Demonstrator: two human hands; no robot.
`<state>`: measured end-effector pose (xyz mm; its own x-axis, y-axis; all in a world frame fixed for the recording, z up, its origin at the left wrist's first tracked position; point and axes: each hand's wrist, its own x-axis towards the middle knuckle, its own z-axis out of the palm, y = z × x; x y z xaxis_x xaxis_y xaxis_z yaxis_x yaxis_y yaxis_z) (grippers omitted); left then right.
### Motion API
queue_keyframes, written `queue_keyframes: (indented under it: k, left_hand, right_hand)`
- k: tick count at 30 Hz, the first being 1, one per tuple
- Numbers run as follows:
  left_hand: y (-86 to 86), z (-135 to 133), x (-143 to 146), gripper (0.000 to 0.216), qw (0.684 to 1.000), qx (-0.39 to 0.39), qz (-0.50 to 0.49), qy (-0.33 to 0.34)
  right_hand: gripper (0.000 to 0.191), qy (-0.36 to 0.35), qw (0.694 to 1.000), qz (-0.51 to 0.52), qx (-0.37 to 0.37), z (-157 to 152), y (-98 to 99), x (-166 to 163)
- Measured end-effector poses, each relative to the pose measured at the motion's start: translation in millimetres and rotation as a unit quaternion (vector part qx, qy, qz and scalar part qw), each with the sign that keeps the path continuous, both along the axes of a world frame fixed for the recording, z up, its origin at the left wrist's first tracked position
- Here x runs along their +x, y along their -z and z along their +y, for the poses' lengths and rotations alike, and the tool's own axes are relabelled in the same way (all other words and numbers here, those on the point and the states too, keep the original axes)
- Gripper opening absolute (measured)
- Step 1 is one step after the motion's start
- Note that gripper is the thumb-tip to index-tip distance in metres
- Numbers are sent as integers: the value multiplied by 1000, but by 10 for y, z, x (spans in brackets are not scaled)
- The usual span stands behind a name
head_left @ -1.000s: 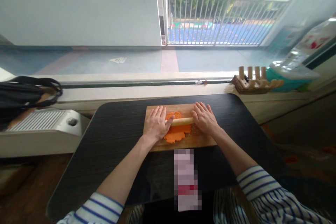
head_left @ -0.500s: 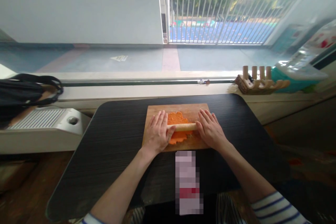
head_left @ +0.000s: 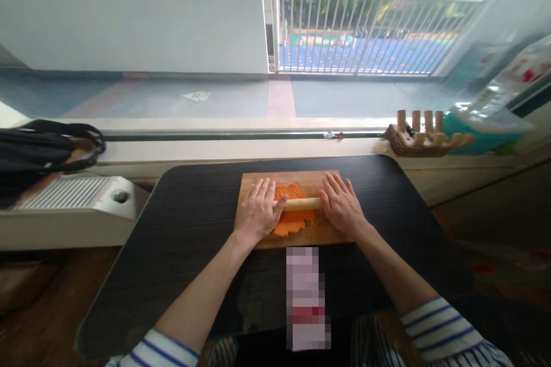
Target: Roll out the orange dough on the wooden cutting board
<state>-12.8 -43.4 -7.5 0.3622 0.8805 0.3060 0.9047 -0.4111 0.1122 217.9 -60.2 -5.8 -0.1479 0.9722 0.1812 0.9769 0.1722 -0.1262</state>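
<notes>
On a wooden board [head_left: 331, 235] lies a flat, rough-edged sheet of orange dough [head_left: 289, 223]. A light wooden rolling pin [head_left: 303, 204] rests crosswise on the dough. My left hand [head_left: 259, 209] lies palm down over the pin's left end, its fingers stretched forward and its thumb along the pin. Over the right end is my right hand [head_left: 341, 203], also flat with fingers extended. Both hands are open and press on the pin without wrapping round it. The palms hide the pin's ends and part of the board.
The board sits on a black table [head_left: 189, 229] below a window. A pixelated pinkish patch [head_left: 303, 287] shows near the front edge. On the sill at right are a wooden peg-like holder [head_left: 419, 140] and a teal container [head_left: 469, 129]. A black bag [head_left: 38, 149] lies left, above a white appliance [head_left: 86, 200].
The rolling pin has shifted slightly away from me over the dough, both hands travelling with it. My right hand sits a little farther left.
</notes>
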Motion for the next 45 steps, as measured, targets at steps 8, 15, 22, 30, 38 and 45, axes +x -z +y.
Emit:
queue_keyframes:
  k: [8,15,22,30,38,45]
  left_hand:
    - [39,-164,-34,70,1000,15,0,17]
    - [6,215,35,73,1000,3,-10,-27]
    - [-47,377,57,76,998,-37,3,-48]
    - [-18,-103,17,70,1000,10,3,-2]
    - [6,32,22,71,1000,1,-8,-15]
    - [-16,385,39,74,997,-38,-18,-59]
  right_hand:
    - [53,-20,1000,-6,21,-218,41,36]
    - [51,16,1000,2,-10,290,-31,-36]
    - [48,22,999,23,-43,523,-78,-54]
    - [50,-22,999,-20,24,-4,-2,15]
    - [50,-14,999,-23,22,211,-41,-16]
    - [48,3,999,12,-31,678,-148,-91]
